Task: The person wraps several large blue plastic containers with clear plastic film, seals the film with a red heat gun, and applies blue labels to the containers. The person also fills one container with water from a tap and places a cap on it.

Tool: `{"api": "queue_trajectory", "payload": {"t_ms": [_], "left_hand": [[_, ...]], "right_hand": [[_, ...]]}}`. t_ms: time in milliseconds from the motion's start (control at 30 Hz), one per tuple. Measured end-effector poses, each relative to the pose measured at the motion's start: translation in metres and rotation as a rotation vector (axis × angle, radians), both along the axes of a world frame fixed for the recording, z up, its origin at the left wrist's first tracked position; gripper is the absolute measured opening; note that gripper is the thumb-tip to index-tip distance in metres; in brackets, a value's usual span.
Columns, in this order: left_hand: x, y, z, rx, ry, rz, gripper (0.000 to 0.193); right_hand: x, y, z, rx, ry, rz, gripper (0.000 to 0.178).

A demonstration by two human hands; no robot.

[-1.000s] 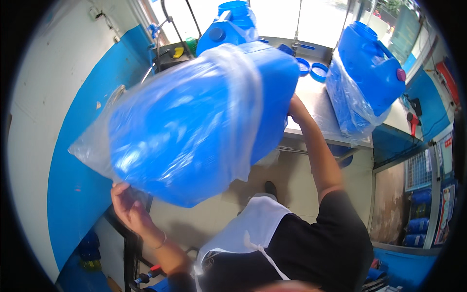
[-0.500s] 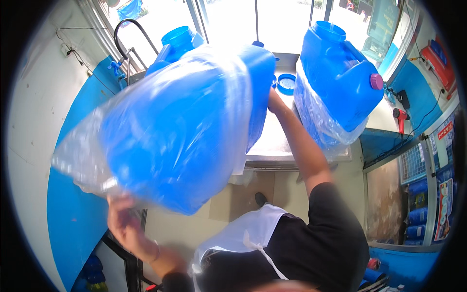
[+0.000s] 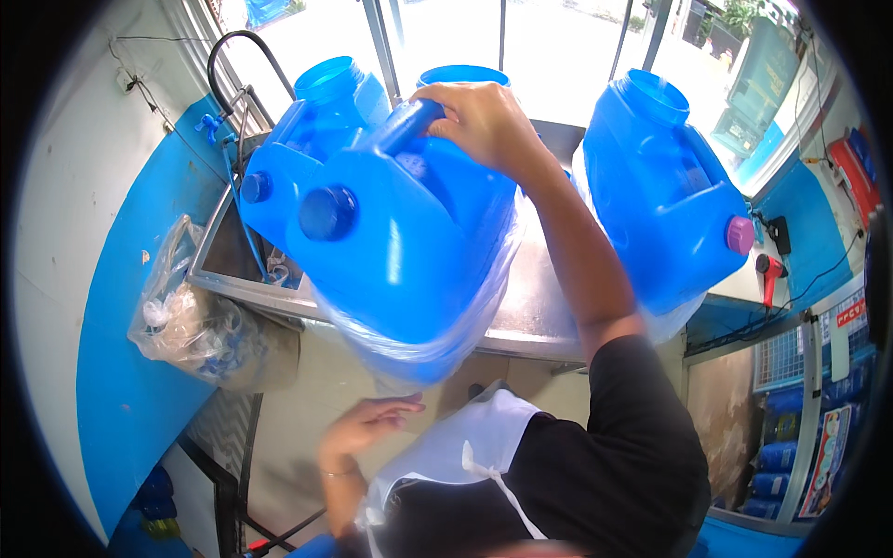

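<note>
As right hand (image 3: pixel 479 121) grips jug (image 3: pixel 395 260), handle (image 3: pixel 402 130) partly hidden

Tight on the left — the big blue dark-capped plastic jug (image 3: pixel 409 246) blocks the way to another blue plastic jug (image 3: pixel 279 214) behind; a strip opens over the silver metal desk (image 3: pixel 530 302), but the right forearm (image 3: pixel 586 256) crosses it — blue pink-capped plastic jug (image 3: pixel 651 195) beyond.

Red label (image 3: pixel 851 314) with white lettering, upper part of metal-framed glass door (image 3: pixel 811 409) at right. Multicoloured poster (image 3: pixel 824 460) lower on same door, its print too small to read. Pale patch (image 3: pixel 412 166) below handle of blue jug (image 3: pixel 391 260), unreadable. Faint marks on green-tinted panel (image 3: pixel 765 84) by window, illegible.
</note>
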State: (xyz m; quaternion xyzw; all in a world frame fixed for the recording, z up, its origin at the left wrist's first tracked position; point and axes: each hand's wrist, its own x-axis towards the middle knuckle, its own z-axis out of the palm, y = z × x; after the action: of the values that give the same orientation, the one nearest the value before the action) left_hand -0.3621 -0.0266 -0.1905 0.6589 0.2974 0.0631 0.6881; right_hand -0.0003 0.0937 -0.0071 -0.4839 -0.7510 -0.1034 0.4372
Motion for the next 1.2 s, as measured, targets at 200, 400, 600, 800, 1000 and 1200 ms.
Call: {"api": "queue_trajectory", "payload": {"t_ms": [200, 400, 600, 800, 1000, 1200], "left_hand": [[0.047, 0.049, 0.126, 1.255, -0.230, 0.681, 0.071], [0.103, 0.105, 0.136, 1.329, -0.433, 0.495, 0.117], [0.110, 0.111, 0.134, 1.334, -0.357, 0.467, 0.114], [0.130, 0.113, 0.135, 1.371, -0.321, 0.484, 0.108], [0.147, 0.112, 0.127, 1.344, -0.291, 0.499, 0.106], [0.157, 0.114, 0.125, 1.319, -0.304, 0.533, 0.105]], "right_hand": [[0.077, 0.023, -0.003, -0.325, 0.505, 0.576, 0.023], [0.184, 0.169, -0.134, -0.263, 0.141, -0.698, 0.040], [0.250, 0.189, -0.252, -0.567, -0.048, -0.589, 0.043], [0.263, 0.188, -0.222, -0.644, -0.034, -0.623, 0.039], [0.270, 0.183, -0.214, -0.680, -0.006, -0.618, 0.037], [0.282, 0.192, -0.208, -0.700, 0.036, -0.635, 0.035]]}}
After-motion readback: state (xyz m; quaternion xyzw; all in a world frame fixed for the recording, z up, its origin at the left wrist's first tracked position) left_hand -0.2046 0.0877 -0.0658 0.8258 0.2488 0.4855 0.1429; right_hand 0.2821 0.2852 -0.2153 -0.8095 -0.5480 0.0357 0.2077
